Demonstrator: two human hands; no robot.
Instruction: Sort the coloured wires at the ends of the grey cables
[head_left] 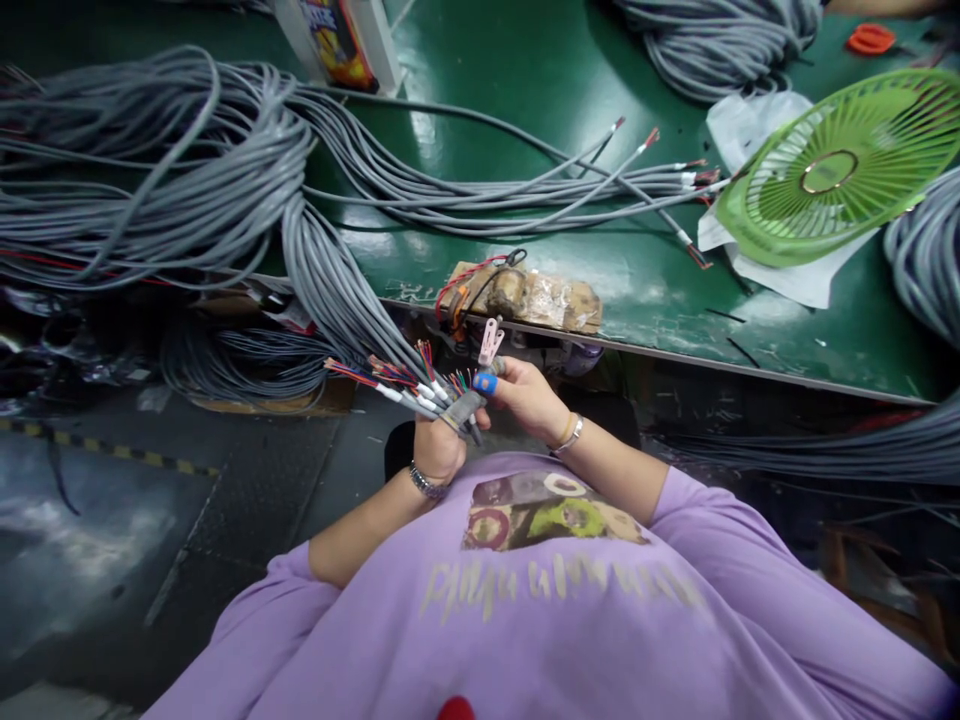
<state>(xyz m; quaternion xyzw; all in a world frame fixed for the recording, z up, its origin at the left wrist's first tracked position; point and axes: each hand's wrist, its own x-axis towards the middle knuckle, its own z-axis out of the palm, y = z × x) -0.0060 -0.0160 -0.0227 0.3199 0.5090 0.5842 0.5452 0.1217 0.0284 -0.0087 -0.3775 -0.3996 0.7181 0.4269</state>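
Note:
My left hand (439,447) is closed round a bundle of grey cables (341,315) near their stripped ends, where coloured wires (405,380) fan out. My right hand (525,395), a blue cover on one fingertip, pinches a small pale tool (490,343) held against the cable ends. Both hands are just below the near edge of the green table (585,60). A watch is on my left wrist, a bracelet on my right.
Thick heaps of grey cable (142,150) cover the table's left; more coils lie at the back (720,40) and right (926,260). A green fan grille (840,165) rests on white paper. A taped wooden block (536,297) sits at the table edge.

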